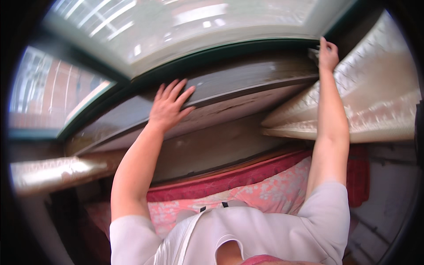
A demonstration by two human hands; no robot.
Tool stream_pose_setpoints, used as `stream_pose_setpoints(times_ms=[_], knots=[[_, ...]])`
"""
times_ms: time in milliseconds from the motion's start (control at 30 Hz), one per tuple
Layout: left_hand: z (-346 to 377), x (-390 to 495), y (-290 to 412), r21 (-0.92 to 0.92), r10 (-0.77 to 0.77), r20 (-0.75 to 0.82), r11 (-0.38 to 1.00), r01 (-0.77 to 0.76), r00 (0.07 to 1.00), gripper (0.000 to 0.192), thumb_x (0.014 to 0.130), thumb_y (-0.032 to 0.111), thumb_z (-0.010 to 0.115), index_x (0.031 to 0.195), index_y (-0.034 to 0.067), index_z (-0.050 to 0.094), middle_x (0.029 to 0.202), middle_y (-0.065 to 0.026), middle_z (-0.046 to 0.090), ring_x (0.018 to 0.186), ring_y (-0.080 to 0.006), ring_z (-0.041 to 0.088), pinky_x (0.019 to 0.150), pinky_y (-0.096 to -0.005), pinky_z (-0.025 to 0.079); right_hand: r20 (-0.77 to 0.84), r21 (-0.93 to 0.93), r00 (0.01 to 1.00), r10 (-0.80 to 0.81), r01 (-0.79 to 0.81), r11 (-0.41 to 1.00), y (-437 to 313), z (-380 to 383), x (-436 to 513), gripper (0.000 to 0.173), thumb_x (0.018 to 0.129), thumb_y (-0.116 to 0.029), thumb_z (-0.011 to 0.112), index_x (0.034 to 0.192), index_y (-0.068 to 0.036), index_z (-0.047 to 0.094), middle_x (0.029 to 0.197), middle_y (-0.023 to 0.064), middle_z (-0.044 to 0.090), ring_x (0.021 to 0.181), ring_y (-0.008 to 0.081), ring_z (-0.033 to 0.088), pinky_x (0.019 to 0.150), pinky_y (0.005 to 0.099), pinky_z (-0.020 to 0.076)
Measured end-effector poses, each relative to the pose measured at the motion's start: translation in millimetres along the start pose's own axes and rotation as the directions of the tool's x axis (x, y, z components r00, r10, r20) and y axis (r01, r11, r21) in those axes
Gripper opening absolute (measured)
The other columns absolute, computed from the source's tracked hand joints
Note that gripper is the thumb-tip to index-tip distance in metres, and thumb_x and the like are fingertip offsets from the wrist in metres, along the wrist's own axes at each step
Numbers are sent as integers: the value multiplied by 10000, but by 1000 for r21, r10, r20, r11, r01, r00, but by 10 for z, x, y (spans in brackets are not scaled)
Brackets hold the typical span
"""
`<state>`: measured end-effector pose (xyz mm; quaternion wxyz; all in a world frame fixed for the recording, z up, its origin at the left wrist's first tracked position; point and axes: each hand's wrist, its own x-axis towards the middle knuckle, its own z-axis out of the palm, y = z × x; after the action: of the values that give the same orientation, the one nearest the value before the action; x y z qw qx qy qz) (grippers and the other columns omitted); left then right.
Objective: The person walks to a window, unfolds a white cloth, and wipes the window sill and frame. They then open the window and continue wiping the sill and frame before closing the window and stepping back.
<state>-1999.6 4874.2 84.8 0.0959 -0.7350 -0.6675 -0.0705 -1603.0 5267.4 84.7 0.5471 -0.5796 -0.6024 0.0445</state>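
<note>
My left hand (170,106) rests with its fingers spread on the dark, glossy windowsill (232,78). Nothing shows in it. Over at the sill's far right end, my right hand (328,56) holds a small whitish wad (313,56), cloth or paper, mostly hidden by the fingers. That hand is against the lower right corner of the green window frame (238,49). Behind the frame is a large window pane (205,29), with a building blurred beyond it.
A shiny patterned curtain (374,92) hangs close by my right arm. Another curtain (56,169) is at the left. Below the sill are a stained wall (212,145) and a bed with red edging (225,177) and pink floral bedding (265,192). A smaller pane (49,89) stands left.
</note>
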Motion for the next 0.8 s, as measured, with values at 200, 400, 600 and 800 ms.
stream_pose_setpoints(times_ms=[200,400,600,800], knots=[[73,-23,-90,1,27,-74,1000,-27,997,607,867,498,595,1410,284,426,1451,-52,413,1334,-269,389,1099,-526,297,407,-204,892,-198,300,932,-249,230,-965,419,932,-333,492,1174,-15,619,1203,195,620,1112,372,580,954,431,448],[146,-56,-163,-47,21,-127,999,-27,992,605,888,505,563,1429,306,379,1458,-44,390,1349,-255,363,1113,-539,268,515,-117,781,-353,472,874,-1191,586,-1900,339,908,-248,497,1124,-23,631,1132,213,635,1037,382,599,912,454,472],[107,-628,100,-241,-5,-385,966,-95,923,615,836,299,652,1403,290,415,1408,-54,429,1335,-250,386,1116,-564,231,534,105,639,-554,600,793,-2338,790,-3021,367,886,-196,521,1197,-14,591,1248,191,588,1098,367,568,990,436,420],[518,-3210,981,-713,-468,-80,644,277,880,496,824,70,631,1308,119,533,1363,-151,469,1244,-357,476,1037,-460,406,527,326,528,-666,598,732,-3458,786,-4077,371,893,-169,500,1223,-11,562,1285,185,562,1153,369,529,1022,441,389]])
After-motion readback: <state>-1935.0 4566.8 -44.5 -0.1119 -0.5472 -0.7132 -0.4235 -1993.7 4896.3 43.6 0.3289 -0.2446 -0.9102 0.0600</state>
